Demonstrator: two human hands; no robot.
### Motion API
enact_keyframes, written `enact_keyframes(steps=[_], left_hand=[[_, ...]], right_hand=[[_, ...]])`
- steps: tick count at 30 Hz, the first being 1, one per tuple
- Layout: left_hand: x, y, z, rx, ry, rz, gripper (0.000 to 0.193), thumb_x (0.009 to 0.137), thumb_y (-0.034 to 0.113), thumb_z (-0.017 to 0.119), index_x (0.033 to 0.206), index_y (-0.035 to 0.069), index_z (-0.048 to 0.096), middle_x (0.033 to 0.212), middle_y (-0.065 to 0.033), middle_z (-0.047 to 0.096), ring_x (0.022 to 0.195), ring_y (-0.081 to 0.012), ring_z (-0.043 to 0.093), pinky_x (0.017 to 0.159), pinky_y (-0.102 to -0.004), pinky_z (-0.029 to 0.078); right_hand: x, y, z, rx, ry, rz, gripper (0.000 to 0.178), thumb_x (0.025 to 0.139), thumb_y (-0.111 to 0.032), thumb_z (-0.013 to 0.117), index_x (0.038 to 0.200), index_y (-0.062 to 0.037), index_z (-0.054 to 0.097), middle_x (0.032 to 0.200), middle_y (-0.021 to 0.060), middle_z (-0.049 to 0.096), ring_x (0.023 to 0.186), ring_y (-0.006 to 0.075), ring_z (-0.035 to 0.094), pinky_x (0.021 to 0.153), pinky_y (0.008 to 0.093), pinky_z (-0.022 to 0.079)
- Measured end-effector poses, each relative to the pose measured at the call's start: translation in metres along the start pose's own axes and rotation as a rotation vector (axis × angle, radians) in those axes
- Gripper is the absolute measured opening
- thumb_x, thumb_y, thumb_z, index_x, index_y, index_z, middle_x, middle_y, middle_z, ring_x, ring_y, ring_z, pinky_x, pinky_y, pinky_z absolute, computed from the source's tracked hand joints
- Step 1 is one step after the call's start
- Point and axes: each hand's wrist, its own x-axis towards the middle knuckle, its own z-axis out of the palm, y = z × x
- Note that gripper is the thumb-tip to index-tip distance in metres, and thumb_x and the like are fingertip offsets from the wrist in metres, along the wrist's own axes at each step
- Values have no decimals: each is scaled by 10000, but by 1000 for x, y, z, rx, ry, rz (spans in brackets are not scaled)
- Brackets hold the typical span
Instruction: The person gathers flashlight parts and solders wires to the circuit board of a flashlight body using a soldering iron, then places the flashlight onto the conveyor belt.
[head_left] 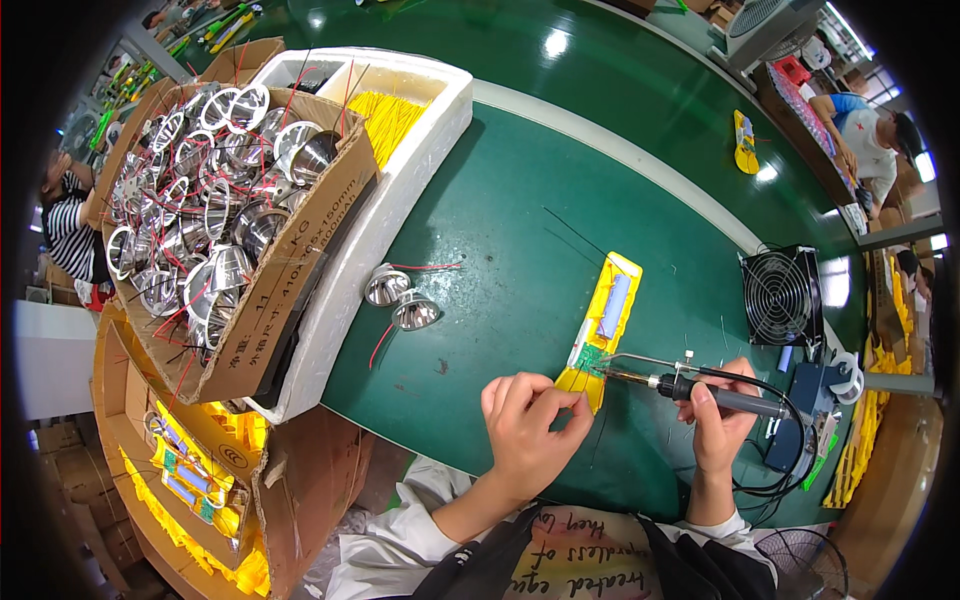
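Note:
A long yellow plastic housing (pixel 622 285) lies on the green bench in front of me. It holds a blue cylindrical battery (pixel 614 306) and a small green circuit board (pixel 590 360). My right hand (pixel 722 415) grips a soldering iron (pixel 735 399), whose tip reaches the circuit board. Beside the tip runs a thin metal solder-feed tube (pixel 640 358). Against the housing's near end, my left hand (pixel 535 428) is closed with thumb and fingers pinched; what lies between the fingertips is too small to make out. Thin dark wires extend from the housing's far end.
Two reflector cups (pixel 415 311) with red wires sit left of the housing. Beyond them stand a cardboard box (pixel 290 280) full of reflectors and a white foam tray (pixel 425 130) holding yellow wires. At right are a black fan (pixel 782 295) and a blue solder feeder (pixel 815 388). Co-workers sit farther off.

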Motion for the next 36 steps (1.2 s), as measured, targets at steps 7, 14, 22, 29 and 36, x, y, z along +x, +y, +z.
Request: enact_keyframes(steps=[7,14,22,29,36], left_hand=[[0,1,-1,0,-20,-18,169,523,31,684,604,94,550,642,-1,426,585,-161,423,617,-296,310],[0,2,-2,10,-26,-18,158,527,35,683,603,93,557,638,0,429,591,-161,426,612,-297,311],[-1,2,0,21,-19,-23,159,539,34,674,634,86,557,648,-12,446,615,-176,446,621,-300,328],[-1,3,1,43,-55,-34,154,561,32,670,655,77,557,680,-27,449,639,-179,447,618,-301,331],[0,4,1,42,-39,-67,155,553,18,673,648,75,565,674,-22,441,636,-176,435,588,-288,340]], right_hand=[[0,0,1,-3,-1,-11,187,738,-52,573,764,-23,390,612,66,492,481,88,479,431,188,404],[-3,-3,-6,13,45,-69,193,734,-65,573,767,-22,388,607,71,492,466,88,472,416,189,396],[-4,-2,-24,32,165,-115,194,737,-96,568,769,-20,393,602,87,509,438,83,469,412,173,385],[-11,6,-16,-58,13,-184,198,687,-38,602,746,-5,416,645,95,531,492,107,473,464,206,383],[-4,2,-9,-264,-126,-374,210,635,-35,627,704,-3,431,605,125,563,493,137,517,460,216,411]])
